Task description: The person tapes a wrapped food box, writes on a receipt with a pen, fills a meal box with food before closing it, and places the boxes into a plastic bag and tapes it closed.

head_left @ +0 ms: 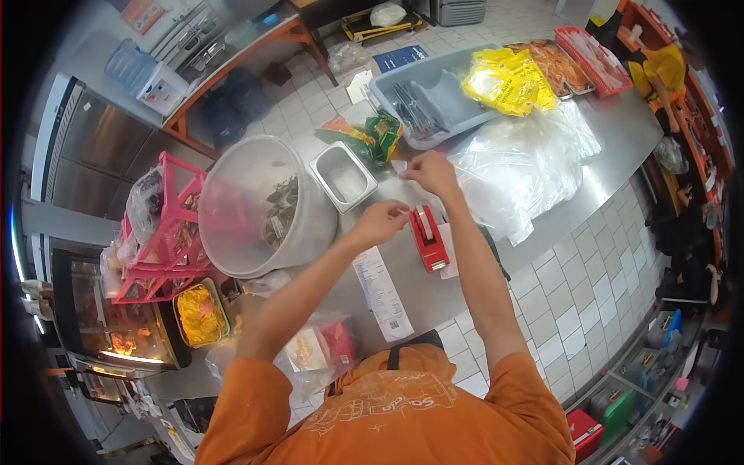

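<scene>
My left hand (380, 223) is closed, thumb and fingers pinched together, just left of a red tape dispenser (428, 239). What it pinches, if anything, is too small to make out. Farther forward, the fingers of my right hand (434, 174) are also pinched, with a small whitish scrap (399, 167) at their tips; its kind is unclear. A long printed receipt (382, 294) lies on the steel table below my left hand. Beyond my hands stand an empty metal pan (343, 178) and a green and orange packet (380, 136).
A large translucent tub (256, 256) with dark leaves stands left, beside pink crates (159, 260). At the far side are a grey bin (426, 136) of utensils, yellow bags (511, 81), see-through plastic bags (511, 170) and a food tray (550, 66). A person in yellow (666, 74) is at right.
</scene>
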Demonstrator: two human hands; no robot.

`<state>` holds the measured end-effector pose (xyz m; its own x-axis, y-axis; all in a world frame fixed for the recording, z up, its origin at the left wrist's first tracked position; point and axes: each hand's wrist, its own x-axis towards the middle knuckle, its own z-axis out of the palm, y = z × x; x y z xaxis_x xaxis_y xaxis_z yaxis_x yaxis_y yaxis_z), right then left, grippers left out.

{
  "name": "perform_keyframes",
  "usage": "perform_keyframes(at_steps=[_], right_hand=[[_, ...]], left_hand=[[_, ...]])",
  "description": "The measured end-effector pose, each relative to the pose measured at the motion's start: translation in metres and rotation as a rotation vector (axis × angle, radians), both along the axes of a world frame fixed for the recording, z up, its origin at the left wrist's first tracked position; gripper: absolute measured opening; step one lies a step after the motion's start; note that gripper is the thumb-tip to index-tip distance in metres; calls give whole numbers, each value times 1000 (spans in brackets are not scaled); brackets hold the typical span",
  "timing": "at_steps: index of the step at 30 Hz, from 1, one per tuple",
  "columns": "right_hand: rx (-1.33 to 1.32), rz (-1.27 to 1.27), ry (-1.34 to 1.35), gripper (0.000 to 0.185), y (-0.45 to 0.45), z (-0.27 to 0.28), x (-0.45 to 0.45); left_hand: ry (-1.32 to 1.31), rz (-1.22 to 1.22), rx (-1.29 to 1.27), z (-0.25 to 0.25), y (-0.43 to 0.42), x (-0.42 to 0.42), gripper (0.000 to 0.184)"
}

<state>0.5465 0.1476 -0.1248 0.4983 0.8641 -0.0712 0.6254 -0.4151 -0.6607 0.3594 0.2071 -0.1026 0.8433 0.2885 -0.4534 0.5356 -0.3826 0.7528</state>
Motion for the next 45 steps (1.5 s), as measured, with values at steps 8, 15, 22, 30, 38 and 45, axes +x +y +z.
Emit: perform_keyframes(at_steps=[8,15,22,30,38,45], right_hand=[[388,-250,559,19,-47,0,11],[777,-142,1052,31,-127,54,-29],[1047,-529,732,13,-179,71,-122],[1155,-383,785,16,-226,146,-265],[1237,-277,477,24,-217,180,-391],[924,-194,-358,42,-219,228,-460]], left_hand=[[-295,631,148,-11,-29,42,66],[-764,304,-91,35,-27,41,73],[-302,-199,-123,112,-40,-6,33],[-491,-89,-550,162,-39,-118,25],[-675,-287,-299,194,-107,-250,25],[-595,-76,-992,198,-96,-324,38]])
